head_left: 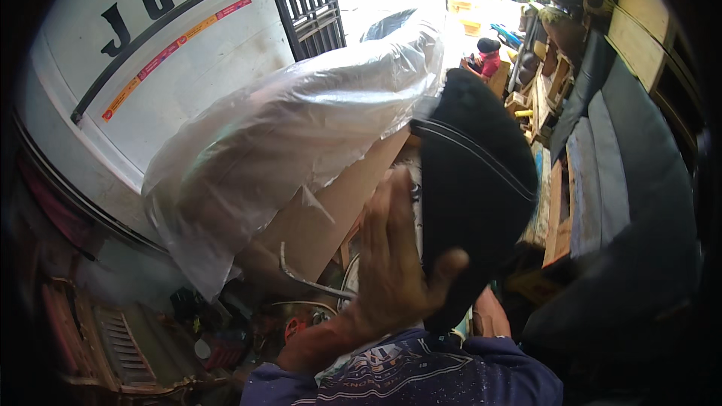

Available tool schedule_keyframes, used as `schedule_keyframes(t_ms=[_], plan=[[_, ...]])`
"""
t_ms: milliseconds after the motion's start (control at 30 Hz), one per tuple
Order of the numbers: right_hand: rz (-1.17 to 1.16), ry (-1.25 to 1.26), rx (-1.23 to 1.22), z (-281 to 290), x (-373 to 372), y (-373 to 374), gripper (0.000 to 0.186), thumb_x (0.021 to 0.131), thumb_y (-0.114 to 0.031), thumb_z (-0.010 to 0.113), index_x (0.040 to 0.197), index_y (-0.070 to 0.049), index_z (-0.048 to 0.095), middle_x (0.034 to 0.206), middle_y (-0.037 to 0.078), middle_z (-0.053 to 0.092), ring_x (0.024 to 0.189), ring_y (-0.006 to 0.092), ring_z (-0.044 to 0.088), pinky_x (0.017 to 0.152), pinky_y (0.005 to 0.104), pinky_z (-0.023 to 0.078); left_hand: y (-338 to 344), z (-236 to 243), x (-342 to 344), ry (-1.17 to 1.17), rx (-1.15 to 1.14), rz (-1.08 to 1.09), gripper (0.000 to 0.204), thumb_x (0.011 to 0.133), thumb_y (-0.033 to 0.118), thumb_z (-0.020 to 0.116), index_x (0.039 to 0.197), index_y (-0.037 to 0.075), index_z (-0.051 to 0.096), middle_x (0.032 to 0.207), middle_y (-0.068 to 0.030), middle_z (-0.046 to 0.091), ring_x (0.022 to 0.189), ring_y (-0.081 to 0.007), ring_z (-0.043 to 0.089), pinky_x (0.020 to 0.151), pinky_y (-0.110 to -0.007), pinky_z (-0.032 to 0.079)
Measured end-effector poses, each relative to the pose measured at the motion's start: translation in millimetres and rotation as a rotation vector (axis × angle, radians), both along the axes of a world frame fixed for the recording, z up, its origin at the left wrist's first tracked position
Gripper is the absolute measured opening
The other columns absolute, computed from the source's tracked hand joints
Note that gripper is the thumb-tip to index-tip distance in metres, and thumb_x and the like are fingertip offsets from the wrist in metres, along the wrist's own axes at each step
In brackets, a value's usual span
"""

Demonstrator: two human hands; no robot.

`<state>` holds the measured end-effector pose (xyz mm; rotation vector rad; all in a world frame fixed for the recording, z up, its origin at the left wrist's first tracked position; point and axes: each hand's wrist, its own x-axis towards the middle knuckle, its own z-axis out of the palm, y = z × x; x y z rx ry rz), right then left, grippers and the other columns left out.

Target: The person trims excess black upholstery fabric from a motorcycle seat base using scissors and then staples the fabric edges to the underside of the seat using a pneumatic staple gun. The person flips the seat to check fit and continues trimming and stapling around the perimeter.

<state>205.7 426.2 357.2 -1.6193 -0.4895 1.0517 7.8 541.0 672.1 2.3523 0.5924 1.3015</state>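
A black motorcycle seat [477,180] with two pale stitch lines across its upper part stands on end before my chest. My left hand [395,248] is raised at its left side, back of the hand toward me. Its fingers point up and the thumb is spread over the seat's edge; the hand looks open, and whether the palm presses on the seat I cannot tell. Low on the other side shows the wrist of my right hand [490,316]. The black seat hides that hand's fingers, so their grip is not visible.
Clear plastic sheeting [301,128] drapes a large bulky thing at left, above a brown board [331,214]. A bent pale rod [308,280] juts out near my left forearm. Long dark padded cushions [639,135] lean at right. Farther off sits a person in red [489,64].
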Motion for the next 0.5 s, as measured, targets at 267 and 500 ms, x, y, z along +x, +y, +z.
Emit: schedule_keyframes(t_ms=[267, 500], plan=[[0.147, 0.331, 0.277, 86.6, -56.1, 94.5, 0.042, 0.106, -0.035, 0.061, 0.13, -0.002, 0.07, 0.125, 0.012, 0.073, 0.105, 0.022, 0.072, 0.093, 0.0358, 0.058, 8.1, -93.2, 8.8, -0.062, 0.326, -0.02, 0.054, 0.096, 0.056, 0.069, 0.119, 0.01, 0.051, 0.102, -0.0073, 0.05, 0.092, -0.0231, 0.049, 0.079, -0.041, 0.042], [0.075, 0.412, 0.416, 110.3, 76.5, 138.1, 0.041, 0.104, -0.035, 0.062, 0.128, -0.003, 0.071, 0.124, 0.012, 0.073, 0.105, 0.0231, 0.073, 0.092, 0.0372, 0.058, 17.5, -113.0, 83.6, -0.252, -0.025, -0.133, 0.117, 0.074, 0.043, 0.098, 0.156, 0.009, 0.021, 0.144, -0.0233, 0.049, 0.133, -0.0407, 0.055, 0.112, -0.053, 0.045]])
